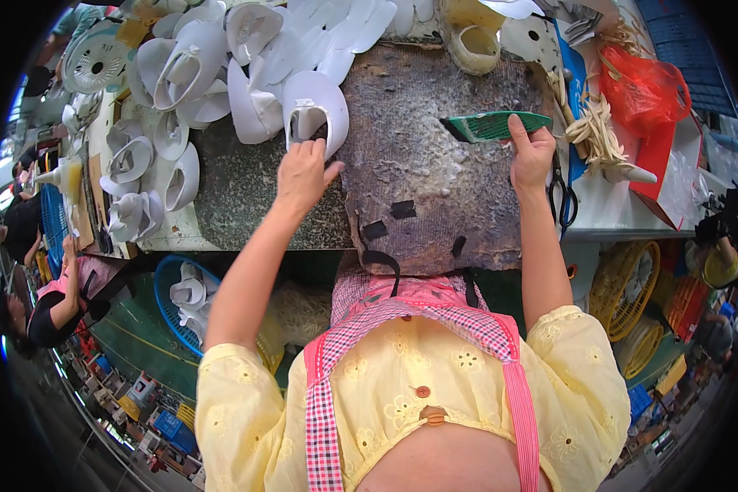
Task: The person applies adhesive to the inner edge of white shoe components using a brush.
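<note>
Slippage could happen because the left grip point(303, 176) (thumb apart, pinch unclear) touches only the rim of the upper-centre white piece point(335, 111), the right grip point(531, 157) pinching an upper-right green strip point(485, 126).

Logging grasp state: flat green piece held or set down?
Held: thumb and fingers of the right hand pinch one end of the flat green piece. Touching the brown mat below: cannot tell.

No readable lettering or numbers.
</note>
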The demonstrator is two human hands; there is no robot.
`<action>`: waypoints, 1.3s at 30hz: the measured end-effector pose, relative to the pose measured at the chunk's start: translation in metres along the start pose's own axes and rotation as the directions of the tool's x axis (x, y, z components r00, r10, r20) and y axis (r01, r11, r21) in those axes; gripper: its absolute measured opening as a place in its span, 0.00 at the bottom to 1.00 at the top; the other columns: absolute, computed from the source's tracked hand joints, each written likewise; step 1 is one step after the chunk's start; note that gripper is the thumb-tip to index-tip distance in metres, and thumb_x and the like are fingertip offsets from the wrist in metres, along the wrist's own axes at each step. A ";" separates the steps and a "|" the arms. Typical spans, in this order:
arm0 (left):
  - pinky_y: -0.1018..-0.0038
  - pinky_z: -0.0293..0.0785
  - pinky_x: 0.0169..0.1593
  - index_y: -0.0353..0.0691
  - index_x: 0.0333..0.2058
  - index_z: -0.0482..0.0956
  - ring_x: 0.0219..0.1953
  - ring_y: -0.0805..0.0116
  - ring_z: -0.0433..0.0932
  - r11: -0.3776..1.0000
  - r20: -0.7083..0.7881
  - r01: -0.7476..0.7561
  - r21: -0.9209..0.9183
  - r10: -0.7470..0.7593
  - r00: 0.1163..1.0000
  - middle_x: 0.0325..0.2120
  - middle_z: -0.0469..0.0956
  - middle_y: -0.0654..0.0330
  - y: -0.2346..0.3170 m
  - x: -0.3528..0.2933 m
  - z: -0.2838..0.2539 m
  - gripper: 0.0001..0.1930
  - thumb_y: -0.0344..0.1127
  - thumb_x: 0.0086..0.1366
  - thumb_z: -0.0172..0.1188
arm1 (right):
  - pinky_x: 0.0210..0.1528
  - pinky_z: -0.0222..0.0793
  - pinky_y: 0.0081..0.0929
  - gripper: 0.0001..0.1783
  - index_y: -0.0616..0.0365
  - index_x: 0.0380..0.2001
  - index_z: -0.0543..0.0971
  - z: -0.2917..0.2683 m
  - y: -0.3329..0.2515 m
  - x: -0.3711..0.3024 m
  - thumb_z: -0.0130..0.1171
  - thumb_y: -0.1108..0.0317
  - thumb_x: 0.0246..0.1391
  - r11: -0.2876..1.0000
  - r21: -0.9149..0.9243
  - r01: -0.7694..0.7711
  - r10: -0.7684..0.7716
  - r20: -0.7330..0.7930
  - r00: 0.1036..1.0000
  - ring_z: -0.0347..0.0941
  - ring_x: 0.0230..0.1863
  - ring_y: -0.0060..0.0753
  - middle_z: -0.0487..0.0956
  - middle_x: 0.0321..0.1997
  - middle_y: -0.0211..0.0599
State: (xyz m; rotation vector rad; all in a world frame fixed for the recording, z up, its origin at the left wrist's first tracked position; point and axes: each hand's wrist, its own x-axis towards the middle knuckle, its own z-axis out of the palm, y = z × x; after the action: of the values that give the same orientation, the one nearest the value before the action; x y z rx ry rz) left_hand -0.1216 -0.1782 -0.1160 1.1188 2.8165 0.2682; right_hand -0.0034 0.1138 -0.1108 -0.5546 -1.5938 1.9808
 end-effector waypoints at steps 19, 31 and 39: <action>0.74 0.60 0.49 0.30 0.45 0.60 0.46 0.68 0.64 0.548 0.589 0.459 -0.700 0.079 0.804 0.42 0.66 0.53 0.026 -0.003 -0.037 0.38 0.37 0.35 0.67 | 0.37 0.60 0.21 0.07 0.63 0.23 0.74 0.073 0.029 -0.043 0.55 0.69 0.42 0.745 0.083 -0.662 0.417 0.716 0.560 0.65 0.33 0.20 0.69 0.31 0.27; 0.77 0.67 0.41 0.33 0.41 0.65 0.38 0.71 0.70 -0.262 0.548 0.506 -0.822 -0.120 0.828 0.35 0.71 0.59 0.055 0.004 -0.023 0.25 0.25 0.40 0.63 | 0.38 0.63 0.21 0.05 0.61 0.26 0.73 0.059 0.053 -0.037 0.52 0.71 0.44 0.544 0.309 -0.780 0.474 0.655 0.589 0.69 0.31 0.21 0.73 0.30 0.29; 0.77 0.69 0.36 0.34 0.34 0.72 0.32 0.74 0.72 -0.111 0.529 0.518 -0.848 -0.236 0.816 0.30 0.74 0.61 0.047 0.002 -0.027 0.16 0.29 0.44 0.62 | 0.41 0.65 0.28 0.07 0.63 0.29 0.71 0.064 0.064 -0.035 0.50 0.71 0.47 0.301 0.428 -0.852 0.546 0.655 0.522 0.71 0.33 0.28 0.74 0.31 0.37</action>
State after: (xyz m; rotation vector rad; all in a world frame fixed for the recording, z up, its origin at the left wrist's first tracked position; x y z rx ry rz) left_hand -0.0961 -0.1463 -0.0808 -0.1196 1.6364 1.6214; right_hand -0.0256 0.0328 -0.1592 -0.6167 -0.4846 3.3667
